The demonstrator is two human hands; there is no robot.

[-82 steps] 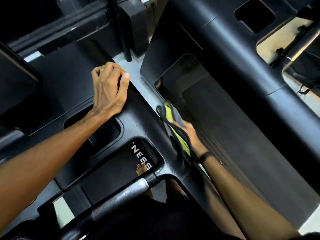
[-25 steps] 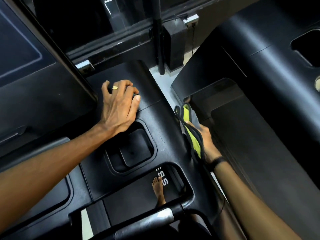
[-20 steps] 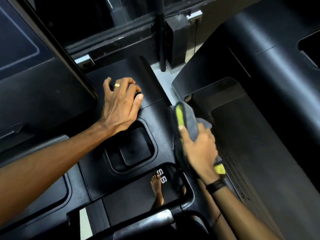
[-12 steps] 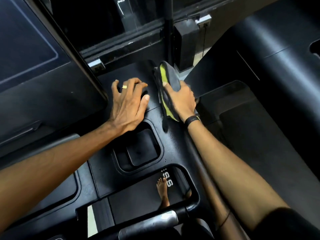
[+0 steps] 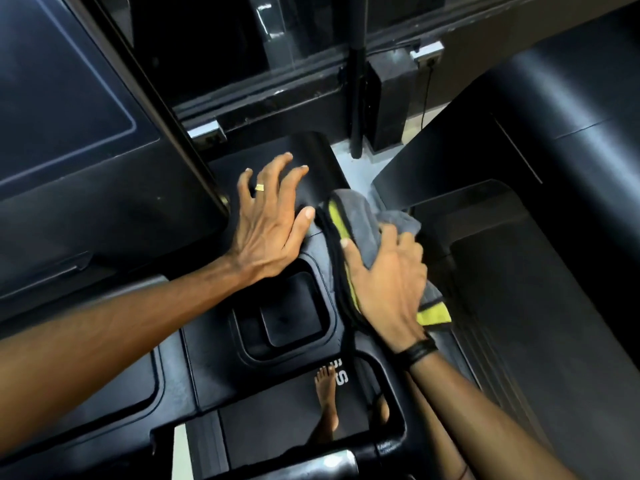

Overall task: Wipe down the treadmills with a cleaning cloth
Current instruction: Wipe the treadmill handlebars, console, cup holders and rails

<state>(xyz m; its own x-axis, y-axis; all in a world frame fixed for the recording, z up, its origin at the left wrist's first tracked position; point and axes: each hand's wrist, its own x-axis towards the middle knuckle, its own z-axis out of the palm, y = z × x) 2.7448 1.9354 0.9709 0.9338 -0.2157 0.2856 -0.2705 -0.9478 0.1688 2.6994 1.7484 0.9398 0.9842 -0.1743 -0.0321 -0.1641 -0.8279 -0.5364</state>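
I look down on a black treadmill console (image 5: 221,379) with a square cup recess (image 5: 284,317). A grey and yellow-green cleaning cloth (image 5: 360,223) lies draped over the console's right edge. My right hand (image 5: 388,285) lies on top of the cloth and presses it against that edge, thumb on the console side, fingers over the grey part. My left hand (image 5: 270,223), with a ring on one finger, hovers or rests on the console top just left of the cloth, its fingers spread and straight, holding nothing.
A second black treadmill (image 5: 554,237) stands close on the right, across a narrow strip of pale floor (image 5: 356,168). A dark display panel (image 5: 69,116) rises at the left. A silver handlebar (image 5: 332,462) crosses the bottom; a bare foot (image 5: 325,393) shows on the belt below.
My right hand has slid the cloth back toward me along the console's right edge. My left hand's fingers, curled half a second ago, have straightened and spread.
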